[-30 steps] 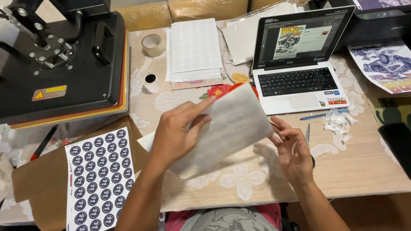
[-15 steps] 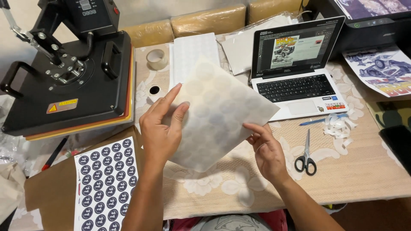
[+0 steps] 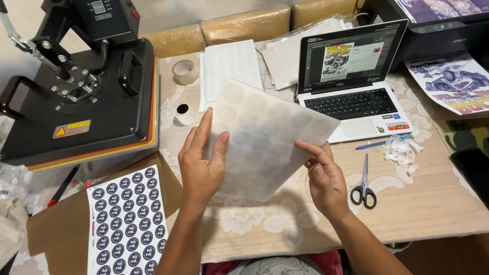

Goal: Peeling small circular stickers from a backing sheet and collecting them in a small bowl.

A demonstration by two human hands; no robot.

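Both my hands hold a white sheet (image 3: pixel 265 135) with faint round sticker shapes, lifted above the table and tilted. My left hand (image 3: pixel 201 163) grips its left edge, fingers spread flat on the sheet. At the sheet's lower right edge, my right hand (image 3: pixel 323 175) pinches it between thumb and fingers. A printed sheet of dark round stickers (image 3: pixel 127 219) lies on brown card at the lower left.
A black heat press (image 3: pixel 81 91) fills the left of the table. An open laptop (image 3: pixel 356 76), a printer with a printed car picture (image 3: pixel 453 84), black scissors (image 3: pixel 364 186), a blue pen (image 3: pixel 382 143), tape rolls (image 3: pixel 184 71), paper scraps (image 3: pixel 405 153) and a stack of white sheets (image 3: pixel 232 63) lie around.
The sheet has turned and risen between my hands, and the red item under it is no longer seen. My right hand has shifted along its lower right edge. The view has tilted slightly.
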